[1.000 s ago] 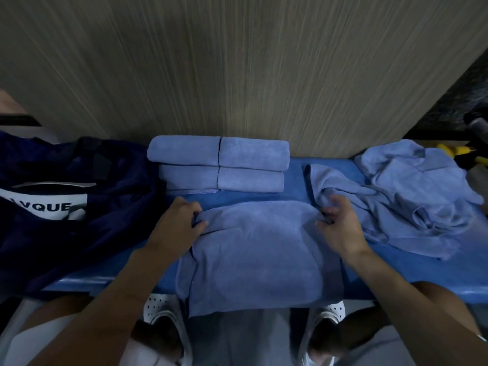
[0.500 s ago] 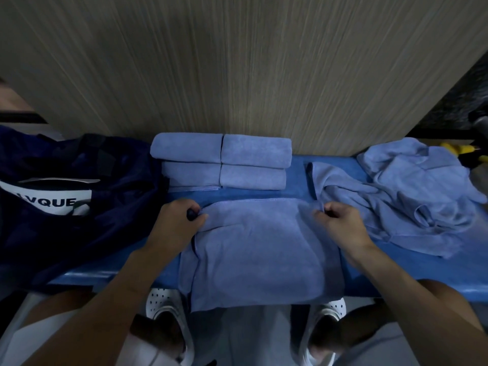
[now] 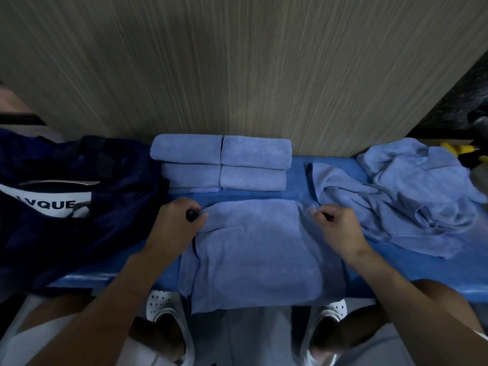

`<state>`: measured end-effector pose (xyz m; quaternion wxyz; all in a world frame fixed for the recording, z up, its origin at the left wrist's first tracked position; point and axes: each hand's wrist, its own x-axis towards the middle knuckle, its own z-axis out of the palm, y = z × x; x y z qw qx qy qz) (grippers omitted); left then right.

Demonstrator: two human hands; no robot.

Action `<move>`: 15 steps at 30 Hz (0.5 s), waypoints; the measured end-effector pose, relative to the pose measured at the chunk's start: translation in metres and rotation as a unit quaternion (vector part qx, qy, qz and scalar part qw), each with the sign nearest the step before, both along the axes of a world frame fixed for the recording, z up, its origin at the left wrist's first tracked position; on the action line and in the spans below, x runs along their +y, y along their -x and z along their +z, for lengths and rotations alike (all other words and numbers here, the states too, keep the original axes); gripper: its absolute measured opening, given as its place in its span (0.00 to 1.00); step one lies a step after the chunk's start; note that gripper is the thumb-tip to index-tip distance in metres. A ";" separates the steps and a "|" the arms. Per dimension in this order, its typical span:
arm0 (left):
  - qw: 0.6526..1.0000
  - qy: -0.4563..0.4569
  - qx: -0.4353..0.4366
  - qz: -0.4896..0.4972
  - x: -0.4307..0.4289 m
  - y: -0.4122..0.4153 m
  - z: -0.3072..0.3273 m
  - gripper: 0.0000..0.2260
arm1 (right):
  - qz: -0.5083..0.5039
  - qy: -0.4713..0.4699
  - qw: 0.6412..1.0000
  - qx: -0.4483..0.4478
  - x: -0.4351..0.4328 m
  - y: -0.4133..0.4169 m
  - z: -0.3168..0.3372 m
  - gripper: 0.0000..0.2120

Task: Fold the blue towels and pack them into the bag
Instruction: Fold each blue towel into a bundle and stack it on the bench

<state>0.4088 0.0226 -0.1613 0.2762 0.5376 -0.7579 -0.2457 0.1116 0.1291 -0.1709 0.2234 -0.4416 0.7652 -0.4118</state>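
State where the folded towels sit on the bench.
In the head view, the folded towels sit against the wall panel, between the dark bag at left and crumpled towels at right.

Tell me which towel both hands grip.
The flat middle towel: left hand and right hand pinch its far corners. The folded stack and crumpled pile lie unheld.

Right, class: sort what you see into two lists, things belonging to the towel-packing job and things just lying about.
Belongs to the job: flat towel, its far corners pinched by the left hand and right hand; folded towels; crumpled towels; dark bag.
Just lying about: yellow object at the far right; white shoes.
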 end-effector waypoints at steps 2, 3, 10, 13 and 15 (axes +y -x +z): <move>1.000 -0.002 0.006 0.004 0.001 0.000 0.004 0.08 | -0.014 0.005 0.999 -0.034 -0.001 0.000 0.005 0.24; 1.000 -0.005 0.012 0.006 0.001 0.000 0.006 0.08 | -0.022 0.007 0.998 -0.061 -0.001 0.000 0.007 0.23; 0.998 -0.038 0.052 0.013 0.002 -0.005 0.034 0.09 | -0.096 0.040 0.964 -0.244 0.006 0.002 0.023 0.26; 0.997 -0.048 0.056 -0.013 0.003 -0.011 0.054 0.10 | -0.079 0.069 0.951 -0.289 0.018 0.009 0.037 0.18; 0.997 -0.049 0.061 -0.029 0.007 -0.014 0.070 0.08 | -0.071 0.084 0.949 -0.294 0.028 0.011 0.051 0.10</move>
